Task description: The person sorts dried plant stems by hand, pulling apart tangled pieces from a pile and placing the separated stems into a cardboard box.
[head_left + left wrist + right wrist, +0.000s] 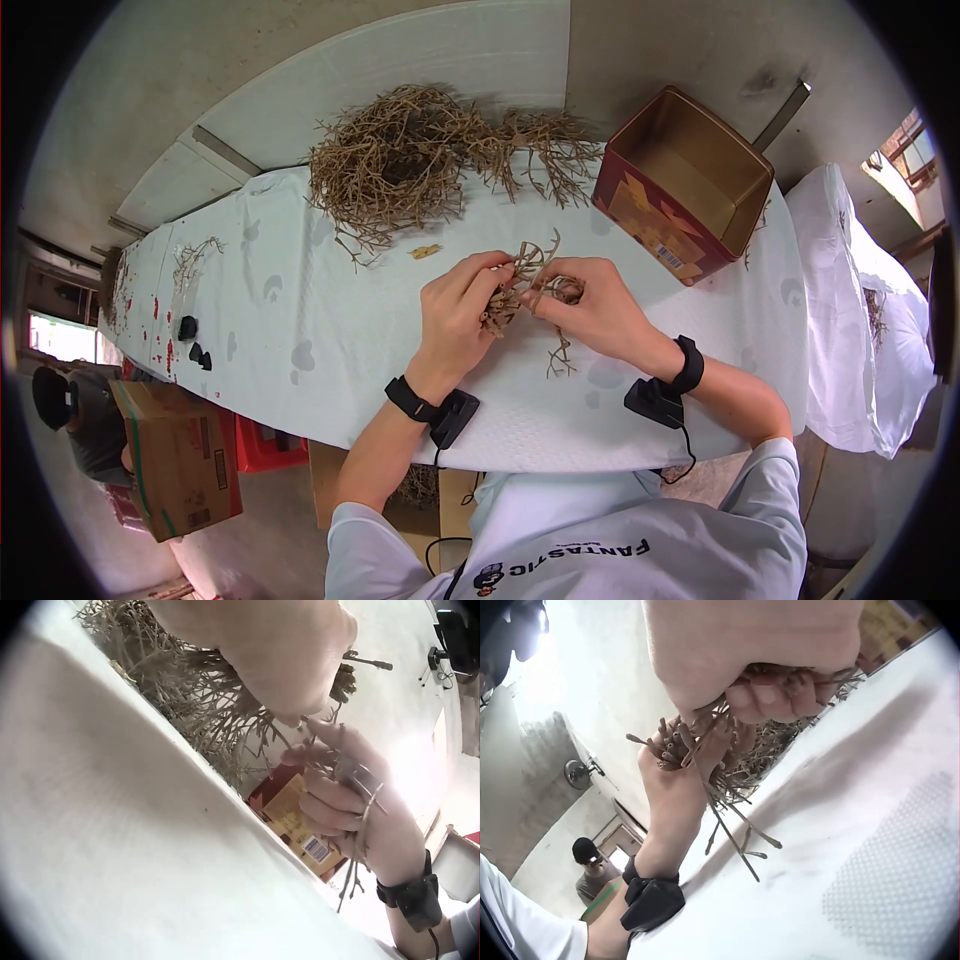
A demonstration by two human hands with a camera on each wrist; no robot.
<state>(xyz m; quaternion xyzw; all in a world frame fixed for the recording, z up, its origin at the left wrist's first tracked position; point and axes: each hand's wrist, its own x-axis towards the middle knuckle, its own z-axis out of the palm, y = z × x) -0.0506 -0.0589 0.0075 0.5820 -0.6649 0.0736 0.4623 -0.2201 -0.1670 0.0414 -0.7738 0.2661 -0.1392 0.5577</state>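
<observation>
My left hand (455, 310) grips a bundle of dry branching twigs (676, 744), its cut ends poking out beside the thumb in the right wrist view. Close against it, my right hand (610, 310) has its fingers curled round more twigs (365, 817), with forked pieces hanging below. Both hands meet over the white-covered table (350, 380). Beyond them lies a large nest-like heap of the same twigs (350, 190), and a smaller spread of twigs (550, 150) adjoins it on the right.
A red and gold tin (640, 205), open at the top, stands at the back right. Near the heap lies a yellowish scrap (425, 251). Small black objects (188, 327) sit far left. Past the table's left side, a person (95, 430) is beside a cardboard box (180, 460).
</observation>
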